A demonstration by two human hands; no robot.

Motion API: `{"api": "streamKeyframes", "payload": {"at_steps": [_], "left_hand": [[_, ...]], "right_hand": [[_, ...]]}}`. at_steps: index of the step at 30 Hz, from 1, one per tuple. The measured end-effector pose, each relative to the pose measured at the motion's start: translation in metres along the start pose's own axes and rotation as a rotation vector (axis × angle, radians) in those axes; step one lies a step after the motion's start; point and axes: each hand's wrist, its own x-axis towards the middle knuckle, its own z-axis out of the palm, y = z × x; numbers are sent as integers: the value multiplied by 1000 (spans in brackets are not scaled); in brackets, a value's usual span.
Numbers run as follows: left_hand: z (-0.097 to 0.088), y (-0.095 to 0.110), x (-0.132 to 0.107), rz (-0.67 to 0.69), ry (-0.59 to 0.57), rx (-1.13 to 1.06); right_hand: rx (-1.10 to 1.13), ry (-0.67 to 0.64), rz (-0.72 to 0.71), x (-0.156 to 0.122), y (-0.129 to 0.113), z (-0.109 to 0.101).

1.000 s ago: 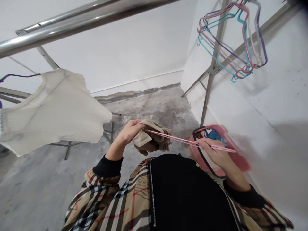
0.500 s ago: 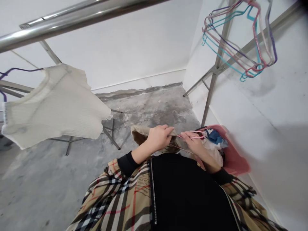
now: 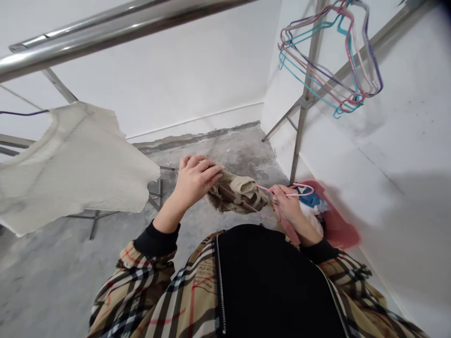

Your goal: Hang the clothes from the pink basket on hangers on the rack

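Beige garment (image 3: 246, 185) lies bunched in midair between the two hands, as seen from the head view, just beyond the waist of the person's black top (image 3: 278, 281). Its long axis runs crosswise, from the left hand (image 3: 198, 177) towards the right hand (image 3: 286, 204), with the right end dipping slightly nearer the body. The left hand is the nearer one: it is on the cloth itself, fingers bent over the left end and gripping it, the thumb out of sight. The right hand sits just past the opposite end, closed around the neck of a pink hanger (image 3: 313, 190); whether its fingers also catch the fabric, I cannot tell.

What counts most is how the hanger lines up with the cloth. Its hook points right, away from the garment, while its body runs left along much the same line as the bundle. Part of the thin frame shows across the folds and the rest is covered; whether it passes inside an opening or only behind a fold is unclear.

Below and beyond the right hand, well apart from the garment, a pink basket (image 3: 343, 230) holds blue cloth (image 3: 309, 200) and other pieces. Off to the left hangs a cream garment (image 3: 77, 164).
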Motion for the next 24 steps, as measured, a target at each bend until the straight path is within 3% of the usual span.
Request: {"api": "streamKeyframes", "payload": {"at_steps": [7, 12, 20, 22, 24], "left_hand": [[-5, -1, 9, 102, -175, 86], [-7, -10, 18, -2, -254, -12], [-7, -13, 21, -85, -319, -119], [-10, -13, 21, -97, -311, -114], [-13, -14, 20, -118, -279, -90]], "right_hand": [[-66, -67, -85, 10, -12, 1], [-155, -84, -117, 23, -28, -1], [-86, -147, -82, 29, -32, -2], [-100, -121, -137, 29, -32, -2], [-170, 7, -253, 28, -30, -2]]}}
